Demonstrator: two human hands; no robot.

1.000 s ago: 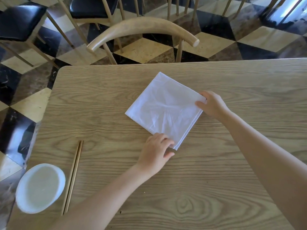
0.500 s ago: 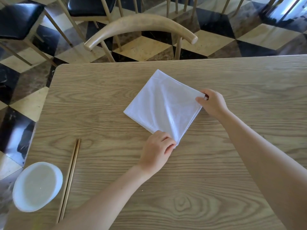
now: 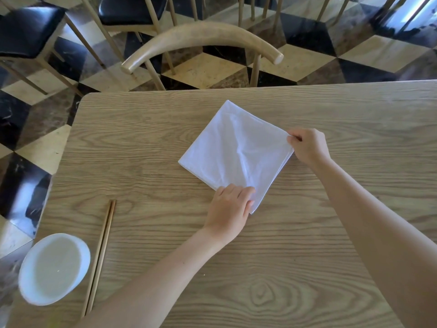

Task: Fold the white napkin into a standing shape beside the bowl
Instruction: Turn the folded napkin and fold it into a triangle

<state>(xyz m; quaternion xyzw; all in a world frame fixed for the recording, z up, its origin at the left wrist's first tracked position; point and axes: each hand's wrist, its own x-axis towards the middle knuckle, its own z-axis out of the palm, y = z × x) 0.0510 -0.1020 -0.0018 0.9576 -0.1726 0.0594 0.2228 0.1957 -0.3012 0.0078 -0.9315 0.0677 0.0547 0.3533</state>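
A white napkin (image 3: 233, 151), folded into a layered square and turned like a diamond, lies flat in the middle of the wooden table (image 3: 272, 256). My left hand (image 3: 229, 210) pinches the napkin's near corner, with its top layer lifted into a slight ridge. My right hand (image 3: 307, 145) pinches the napkin's right corner between thumb and fingers. A white bowl (image 3: 53, 268) stands at the table's near left corner, far from the napkin.
A pair of wooden chopsticks (image 3: 100, 256) lies just right of the bowl. A chair with a curved wooden back (image 3: 201, 40) is pushed up to the far table edge. More chairs stand on the checkered floor beyond.
Both hands went from resting on the napkin's corners to pinching them. The top layer has risen into a crease between the two held corners.
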